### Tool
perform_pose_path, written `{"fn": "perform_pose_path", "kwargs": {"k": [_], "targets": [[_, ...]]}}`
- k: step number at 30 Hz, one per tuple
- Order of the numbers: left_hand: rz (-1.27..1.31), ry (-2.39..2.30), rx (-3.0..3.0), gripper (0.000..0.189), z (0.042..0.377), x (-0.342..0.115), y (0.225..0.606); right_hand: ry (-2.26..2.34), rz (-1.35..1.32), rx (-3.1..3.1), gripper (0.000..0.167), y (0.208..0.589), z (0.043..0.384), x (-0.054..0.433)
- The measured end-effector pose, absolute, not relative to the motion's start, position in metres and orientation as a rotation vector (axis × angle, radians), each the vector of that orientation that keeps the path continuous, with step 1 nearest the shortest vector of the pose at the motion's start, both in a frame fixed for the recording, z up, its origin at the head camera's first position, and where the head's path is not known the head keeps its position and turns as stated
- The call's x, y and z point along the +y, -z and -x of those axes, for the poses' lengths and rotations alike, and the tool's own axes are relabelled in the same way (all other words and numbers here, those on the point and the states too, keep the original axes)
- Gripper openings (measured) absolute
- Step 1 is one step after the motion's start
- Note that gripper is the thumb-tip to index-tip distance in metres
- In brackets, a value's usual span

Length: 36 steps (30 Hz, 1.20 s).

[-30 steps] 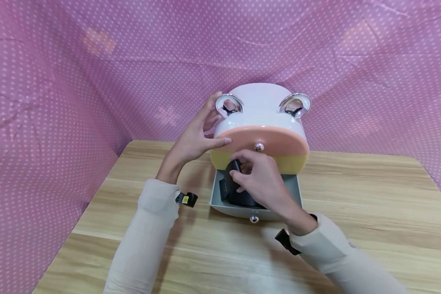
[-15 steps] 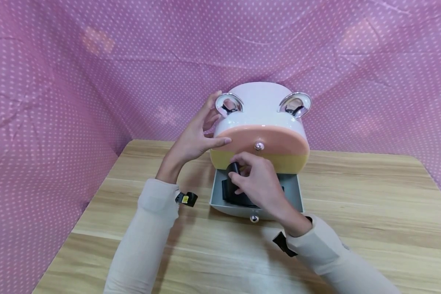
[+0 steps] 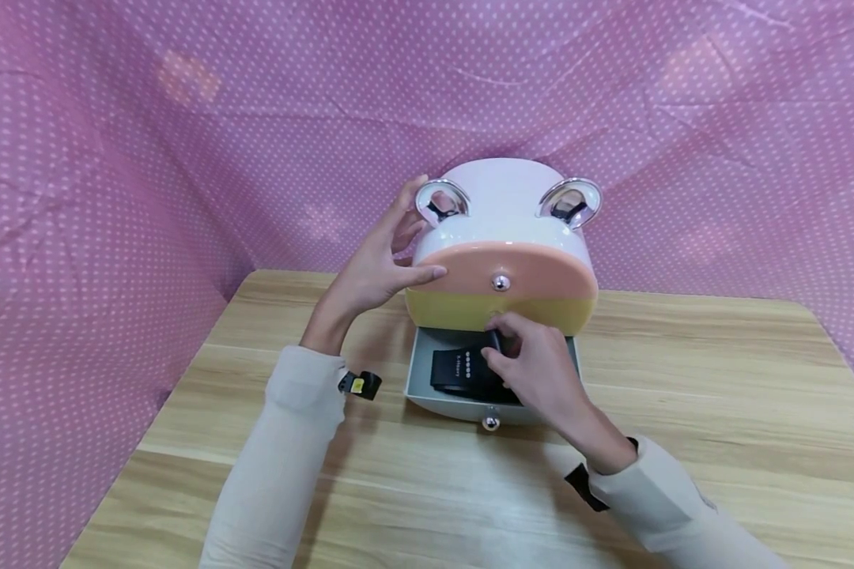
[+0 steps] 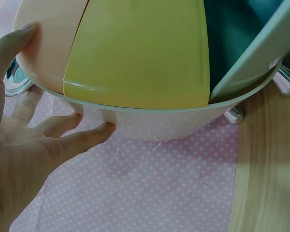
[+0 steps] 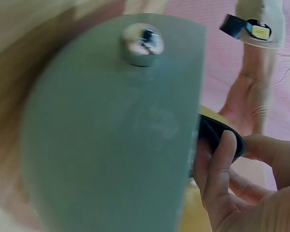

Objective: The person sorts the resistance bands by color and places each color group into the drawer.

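Note:
A small drawer cabinet [image 3: 505, 194] with a white shell and silver ears stands on the table. Its bottom grey-green drawer [image 3: 421, 370] is pulled out. Inside lies a flat black resistance band [image 3: 450, 371] with white print, "Heavy" partly legible. My right hand [image 3: 537, 367] pinches a raised fold of the band between thumb and fingers; the right wrist view shows this band [image 5: 238, 145] over the drawer edge. My left hand [image 3: 370, 273] rests on the cabinet's left, spread fingers against its side and thumb on the peach drawer front [image 3: 462, 273]. The right hand hides part of the drawer.
Between the peach drawer and the open one is a shut yellow drawer [image 3: 427, 310]. Round silver knobs stick out from the fronts, such as the lower knob [image 3: 491, 423]. A pink dotted cloth [image 3: 341, 95] hangs behind the wooden table [image 3: 712, 395].
My right hand has moved right along the drawer with its pinch on the band. The band's left part now lies flatter, showing its print. The left hand stays put.

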State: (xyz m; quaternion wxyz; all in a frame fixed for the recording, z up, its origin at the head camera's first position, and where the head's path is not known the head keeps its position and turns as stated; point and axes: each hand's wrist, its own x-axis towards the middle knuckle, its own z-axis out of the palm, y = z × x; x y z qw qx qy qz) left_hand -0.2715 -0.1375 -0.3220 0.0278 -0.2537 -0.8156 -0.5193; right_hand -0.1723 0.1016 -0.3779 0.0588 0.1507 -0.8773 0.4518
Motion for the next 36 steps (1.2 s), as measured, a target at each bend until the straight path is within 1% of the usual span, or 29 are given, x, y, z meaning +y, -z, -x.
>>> {"fn": "perform_pose_path", "kwargs": {"k": [8,19,27,36], "targets": [[0.797,1.605,-2.501,0.113,0.272,-0.137,0.323,-1.114,-0.436,-2.662,0.028,0.399,0.177,0.112],[0.784,1.607,-2.514,0.114,0.273,-0.139,0.324,-0.976,-0.437,-2.782,0.032,0.413,0.186,0.118],[0.78,1.608,-2.515,0.114,0.273,-0.138,0.322,-0.991,-0.426,-2.761,0.028,0.407,0.182,0.127],[0.779,1.593,-2.523,0.114,0.272,-0.138,0.323,-1.014,-0.459,-2.673,0.025,0.396,0.165,0.14]]}}
